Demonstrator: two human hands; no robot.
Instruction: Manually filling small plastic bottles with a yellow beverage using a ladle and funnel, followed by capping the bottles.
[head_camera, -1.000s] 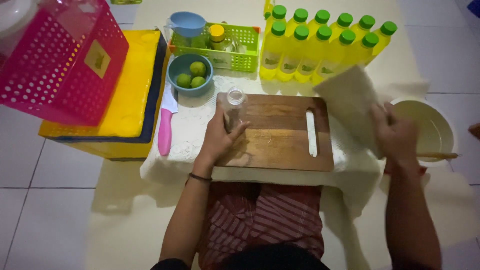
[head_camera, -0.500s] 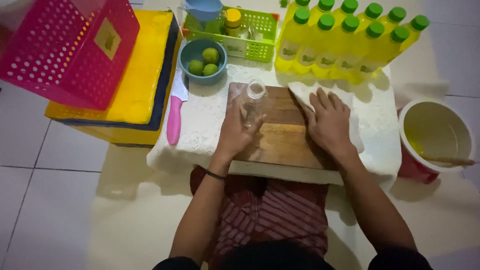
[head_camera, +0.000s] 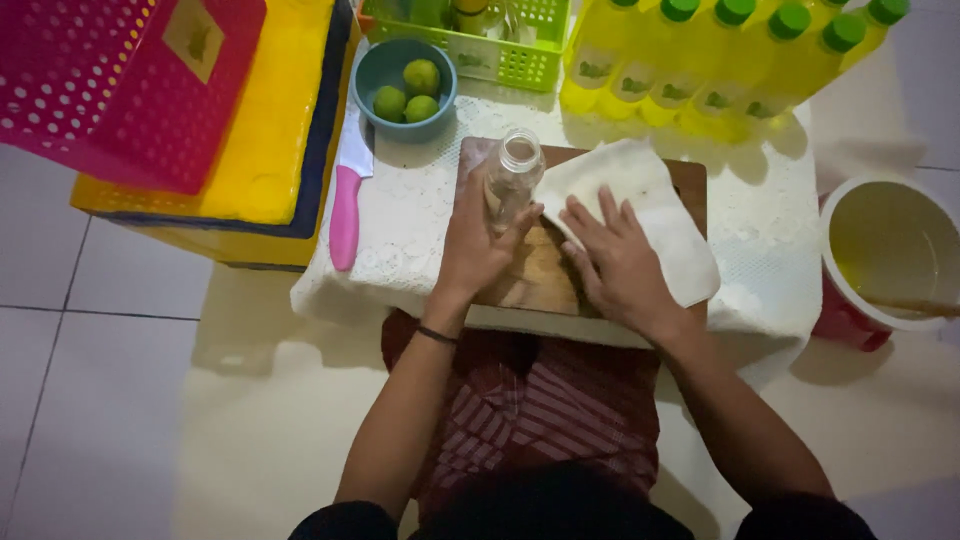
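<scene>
**Cloth pressed on a wooden board, small bottle held beside it**

The low table (head_camera: 420, 240) is covered with a white lace cloth of fine pattern. At its left, a pink plastic basket (head_camera: 110, 90) with many round holes stands on a flat yellow box (head_camera: 270, 130). At the far edge there is a row of yellow bottles (head_camera: 720, 60) with green round caps, and beside them a green plastic basket (head_camera: 500, 55) with a grid wall. On the floor to the right stands a round white bucket (head_camera: 850, 300) with yellowish liquid.

The wooden cutting board (head_camera: 530, 280) lies in the middle of the table. A white soft towel (head_camera: 660, 210) covers its right part. The right hand (head_camera: 620, 265) lies flat on the towel, fingers spread and pressed down. The left hand (head_camera: 475, 245) is curled around a small clear bottle (head_camera: 512, 175), open at the top, which stands upright on the board's left part, just beside the towel.

A blue round bowl (head_camera: 385, 70) holds three green limes (head_camera: 405, 92). A knife with a pink handle (head_camera: 346, 205) lies beside it.
</scene>
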